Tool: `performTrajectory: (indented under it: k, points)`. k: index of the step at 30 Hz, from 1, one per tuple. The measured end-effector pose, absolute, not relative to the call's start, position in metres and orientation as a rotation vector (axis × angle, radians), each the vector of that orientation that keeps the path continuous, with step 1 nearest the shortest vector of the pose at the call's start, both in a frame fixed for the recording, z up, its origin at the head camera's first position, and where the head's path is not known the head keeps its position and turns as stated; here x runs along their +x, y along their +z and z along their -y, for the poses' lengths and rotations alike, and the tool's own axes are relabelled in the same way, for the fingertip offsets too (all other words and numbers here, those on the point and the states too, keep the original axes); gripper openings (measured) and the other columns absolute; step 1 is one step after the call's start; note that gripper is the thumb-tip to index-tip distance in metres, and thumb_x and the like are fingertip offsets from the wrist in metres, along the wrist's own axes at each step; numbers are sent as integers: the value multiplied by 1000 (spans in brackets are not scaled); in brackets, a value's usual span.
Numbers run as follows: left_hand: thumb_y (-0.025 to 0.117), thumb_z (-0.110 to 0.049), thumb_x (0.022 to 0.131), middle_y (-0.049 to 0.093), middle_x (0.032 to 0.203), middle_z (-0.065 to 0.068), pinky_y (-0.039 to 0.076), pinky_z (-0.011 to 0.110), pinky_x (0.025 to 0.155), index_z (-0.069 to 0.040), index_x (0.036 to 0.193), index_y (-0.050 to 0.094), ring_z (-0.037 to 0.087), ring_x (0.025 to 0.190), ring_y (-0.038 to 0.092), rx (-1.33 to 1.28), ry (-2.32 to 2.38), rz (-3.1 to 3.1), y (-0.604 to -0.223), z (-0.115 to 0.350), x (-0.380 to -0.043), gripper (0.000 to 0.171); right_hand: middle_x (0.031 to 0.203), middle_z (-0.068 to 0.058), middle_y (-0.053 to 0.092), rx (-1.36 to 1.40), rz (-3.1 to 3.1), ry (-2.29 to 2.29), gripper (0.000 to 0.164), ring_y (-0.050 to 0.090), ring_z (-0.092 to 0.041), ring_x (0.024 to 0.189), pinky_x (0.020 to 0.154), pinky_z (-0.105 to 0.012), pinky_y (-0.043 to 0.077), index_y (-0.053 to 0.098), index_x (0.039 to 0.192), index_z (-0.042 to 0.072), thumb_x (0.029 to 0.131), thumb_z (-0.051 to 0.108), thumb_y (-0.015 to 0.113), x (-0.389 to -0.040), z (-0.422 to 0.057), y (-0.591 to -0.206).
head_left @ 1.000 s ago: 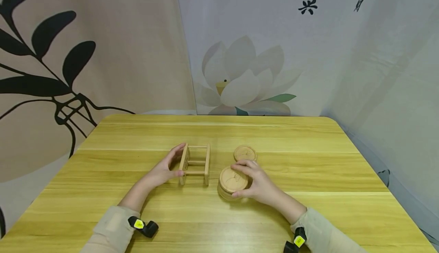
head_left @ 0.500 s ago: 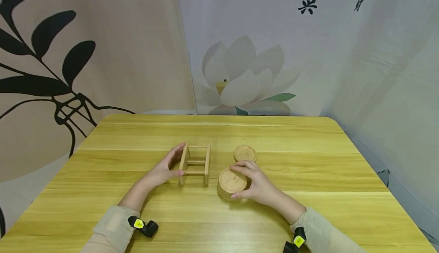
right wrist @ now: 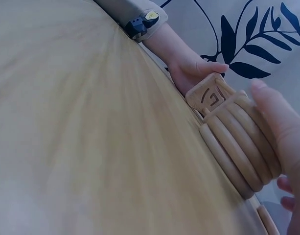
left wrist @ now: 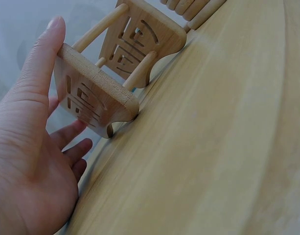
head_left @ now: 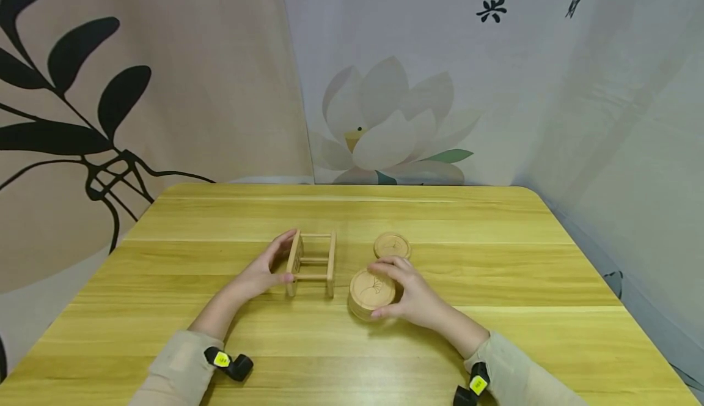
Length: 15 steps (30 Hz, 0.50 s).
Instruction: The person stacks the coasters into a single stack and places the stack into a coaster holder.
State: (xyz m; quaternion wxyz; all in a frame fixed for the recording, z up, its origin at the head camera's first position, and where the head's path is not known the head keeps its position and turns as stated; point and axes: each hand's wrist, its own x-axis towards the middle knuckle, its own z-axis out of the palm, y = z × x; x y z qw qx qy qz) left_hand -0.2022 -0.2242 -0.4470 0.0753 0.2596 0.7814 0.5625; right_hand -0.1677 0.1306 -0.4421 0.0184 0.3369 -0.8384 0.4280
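My left hand (head_left: 258, 276) holds a small wooden coaster rack (head_left: 295, 260) by its left side panel. In the left wrist view the thumb lies along one edge of the cut-out panel (left wrist: 86, 93) and the fingers reach its other edge. To the right of the rack is a stack of round wooden coasters (head_left: 371, 290), the top one engraved with a plant-like design. My right hand (head_left: 412, 293) grips the stack from the right, thumb at the near side and fingers at the far side. The right wrist view shows several coasters (right wrist: 242, 142) piled together.
Behind the stack a single coaster (head_left: 392, 244) lies flat on the wooden table (head_left: 467, 235). A curtain printed with a flower (head_left: 393, 125) and dark leaves hangs past the table's far edge. Each sleeve carries a black wrist camera (head_left: 236, 366).
The top of the coaster stack has shifted slightly left and down under my right hand, so the stack sits more evenly. My left hand and the rack have stayed put.
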Motion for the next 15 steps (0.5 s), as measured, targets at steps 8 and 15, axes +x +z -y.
performTrajectory:
  k: [8,15]
  points:
    - [75,-27,85,28,150,21,9,70,103,-16,154,16,45,135,23,790,1678,-2359,-447,225,-203,92,140,-18,42,911,2544,1453,77,34,-37,131,102,-65,25,51,137,7,70,22,86,-179,-141,-442]
    - [74,-42,83,28,149,20,11,69,103,-25,154,17,44,134,24,808,1692,-2350,-448,225,-203,92,141,-15,42,803,2535,1493,71,32,-37,132,103,-64,23,51,138,10,75,19,82,-191,-152,-444]
